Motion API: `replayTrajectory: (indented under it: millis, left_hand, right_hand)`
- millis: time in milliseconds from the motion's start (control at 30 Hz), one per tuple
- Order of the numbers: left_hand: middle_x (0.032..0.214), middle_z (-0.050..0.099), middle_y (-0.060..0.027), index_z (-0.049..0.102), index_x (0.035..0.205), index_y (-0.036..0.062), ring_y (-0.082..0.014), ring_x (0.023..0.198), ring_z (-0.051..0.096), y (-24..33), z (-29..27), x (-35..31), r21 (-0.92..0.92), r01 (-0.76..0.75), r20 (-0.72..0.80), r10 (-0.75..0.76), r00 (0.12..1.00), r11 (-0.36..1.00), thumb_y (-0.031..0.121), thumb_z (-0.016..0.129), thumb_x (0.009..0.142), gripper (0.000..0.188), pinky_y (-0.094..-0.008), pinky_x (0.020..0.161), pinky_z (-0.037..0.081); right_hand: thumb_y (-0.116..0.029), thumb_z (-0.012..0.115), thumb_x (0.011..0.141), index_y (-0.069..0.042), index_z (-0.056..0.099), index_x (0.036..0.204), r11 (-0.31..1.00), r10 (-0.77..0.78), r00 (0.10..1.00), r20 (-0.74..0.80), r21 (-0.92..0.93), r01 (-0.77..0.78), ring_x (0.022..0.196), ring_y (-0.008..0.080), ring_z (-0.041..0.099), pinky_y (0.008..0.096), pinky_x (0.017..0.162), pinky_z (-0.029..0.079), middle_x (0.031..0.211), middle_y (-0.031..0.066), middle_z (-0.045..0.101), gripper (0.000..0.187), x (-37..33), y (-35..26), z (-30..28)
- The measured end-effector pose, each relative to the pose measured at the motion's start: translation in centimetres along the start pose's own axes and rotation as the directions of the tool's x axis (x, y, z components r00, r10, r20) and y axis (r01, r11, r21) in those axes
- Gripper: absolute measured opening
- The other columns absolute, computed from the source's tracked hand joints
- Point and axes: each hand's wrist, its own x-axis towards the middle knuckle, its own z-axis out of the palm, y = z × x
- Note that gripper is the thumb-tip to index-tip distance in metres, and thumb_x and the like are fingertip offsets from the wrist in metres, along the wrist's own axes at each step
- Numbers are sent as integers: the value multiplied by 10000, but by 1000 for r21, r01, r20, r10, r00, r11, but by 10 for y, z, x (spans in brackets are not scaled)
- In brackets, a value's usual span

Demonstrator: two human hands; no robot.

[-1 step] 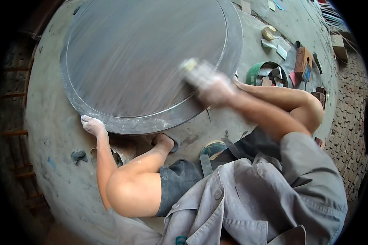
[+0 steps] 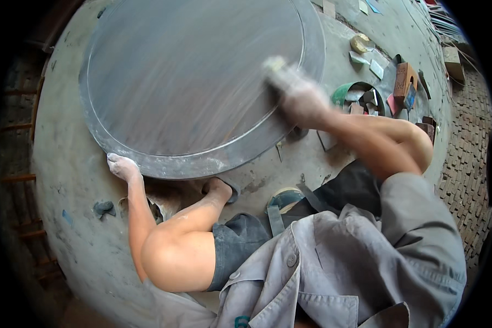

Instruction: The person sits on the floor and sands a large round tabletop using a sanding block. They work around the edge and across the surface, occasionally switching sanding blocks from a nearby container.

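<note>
A large round grey disc (image 2: 186, 76) with a raised, dusty rim fills the far half of the view. Streaks run across its face. At the disc's near left edge, my left hand (image 2: 124, 166), white with dust, is closed on the rim; some of its fingers are hidden behind the edge. My right hand (image 2: 304, 104) is over the right part of the disc, smeared by motion. It is closed round a pale block (image 2: 281, 74) that lies against or just over the face; the blur hides its exact kind.
To the right are a green round container (image 2: 340, 95) with small pieces in it, a reddish brick (image 2: 404, 82) and a roll of tape (image 2: 361, 44). A dark lump (image 2: 104, 209) lies on the floor at left. My bent legs flank the disc's near edge.
My right hand and the block have shifted a little right along the disc, with the forearm following. My left hand stays at the rim.
</note>
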Motion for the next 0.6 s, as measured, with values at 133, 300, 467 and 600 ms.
replayTrajectory:
  millis: [133,300,467,600]
  left_hand:
    - [1262,605,-347,565,1259,-158,-456,1164,591,3,1,1,14,4,17,-4,1000,1000,292,323,1071,545,-464,1009,456]
    - [1277,593,-354,566,1266,-154,-454,1183,585,3,12,-4,-5,14,10,-14,1000,1000,308,331,1067,555,-462,1023,456]
    - [1277,590,-358,565,1265,-160,-450,1189,583,-3,13,-5,-23,3,23,-3,1000,1000,299,325,1068,554,-465,1026,453]
    - [1276,595,-353,569,1259,-162,-454,1186,582,-8,10,4,-4,-14,8,14,1000,1000,299,321,1071,556,-462,1024,453]
  right_hand:
    - [-166,567,869,29,420,1472,992,113,994,0,-53,-113,1385,334,458,398,1171,364,1505,208,469,651,-13,-26,9]
    - [-164,612,766,32,455,1449,952,-66,997,36,302,52,1452,331,390,449,1246,253,1543,215,422,727,-26,-116,39]
    - [-128,581,825,46,429,1443,972,139,988,68,-200,-123,1459,360,361,434,1230,275,1558,233,377,660,-32,45,-4]
    - [-48,495,879,86,454,1427,969,210,973,-94,-112,-220,1438,362,404,431,1237,266,1496,270,455,565,-34,-14,23]
